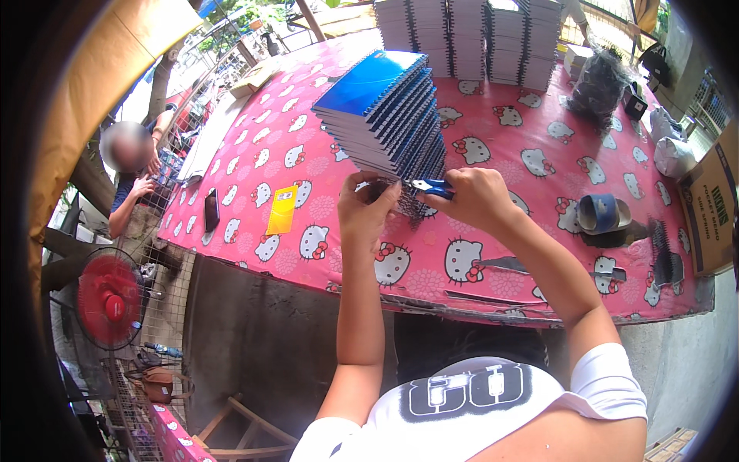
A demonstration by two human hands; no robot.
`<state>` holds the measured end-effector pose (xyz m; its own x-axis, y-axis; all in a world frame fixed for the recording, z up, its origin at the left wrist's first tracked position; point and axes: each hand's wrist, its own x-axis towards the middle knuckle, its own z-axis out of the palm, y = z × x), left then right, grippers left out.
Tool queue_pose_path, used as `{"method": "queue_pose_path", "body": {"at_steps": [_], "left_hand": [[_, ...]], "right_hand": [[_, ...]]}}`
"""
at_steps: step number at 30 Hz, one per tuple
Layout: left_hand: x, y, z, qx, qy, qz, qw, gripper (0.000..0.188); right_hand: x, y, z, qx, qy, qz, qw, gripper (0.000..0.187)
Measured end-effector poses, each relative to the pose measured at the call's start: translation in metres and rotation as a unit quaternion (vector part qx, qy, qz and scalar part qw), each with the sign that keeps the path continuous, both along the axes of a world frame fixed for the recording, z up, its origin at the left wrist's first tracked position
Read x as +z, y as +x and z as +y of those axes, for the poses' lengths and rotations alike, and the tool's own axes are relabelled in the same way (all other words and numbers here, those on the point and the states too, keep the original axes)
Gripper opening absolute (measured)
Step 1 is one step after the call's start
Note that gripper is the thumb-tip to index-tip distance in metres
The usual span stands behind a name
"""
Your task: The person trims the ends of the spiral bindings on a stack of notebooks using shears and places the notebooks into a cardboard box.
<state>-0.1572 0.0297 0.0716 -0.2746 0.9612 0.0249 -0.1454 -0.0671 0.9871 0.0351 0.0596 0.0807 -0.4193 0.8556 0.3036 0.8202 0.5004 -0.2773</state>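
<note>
A tall stack of spiral notebooks [385, 115] with blue covers stands on the pink table in front of me, its black coils facing right. My right hand [479, 199] is closed round the blue handles of small pliers [433, 188]. Their jaws point left, at the low front corner of the stack. My left hand [368, 209] pinches at that same corner, right by the jaws. Its fingers seem to grip the coil edge of a notebook, though the exact part is hidden. Dark coil pieces lie just below the pliers.
More notebook stacks [468, 42] stand at the back. A yellow card [282, 209] and a phone [212, 210] lie left. To the right are a tape roll [603, 213], a black-wrapped bundle [599, 83] and a cardboard box [710, 204]. A person [132, 173] sits beyond the left edge, near a red fan [112, 300].
</note>
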Motion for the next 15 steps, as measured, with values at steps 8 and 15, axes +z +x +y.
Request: {"method": "queue_pose_path", "body": {"at_steps": [8,15], "left_hand": [[-0.003,0.001,-0.002,-0.005,-0.022,-0.021,1.000,0.046],[-0.018,-0.006,0.005,0.002,-0.018,0.008,1.000,0.039]], "right_hand": [[-0.024,0.012,0.009,0.040,0.267,0.087,0.959,0.053],[-0.002,-0.001,-0.002,-0.020,-0.081,-0.028,0.996,0.051]]}}
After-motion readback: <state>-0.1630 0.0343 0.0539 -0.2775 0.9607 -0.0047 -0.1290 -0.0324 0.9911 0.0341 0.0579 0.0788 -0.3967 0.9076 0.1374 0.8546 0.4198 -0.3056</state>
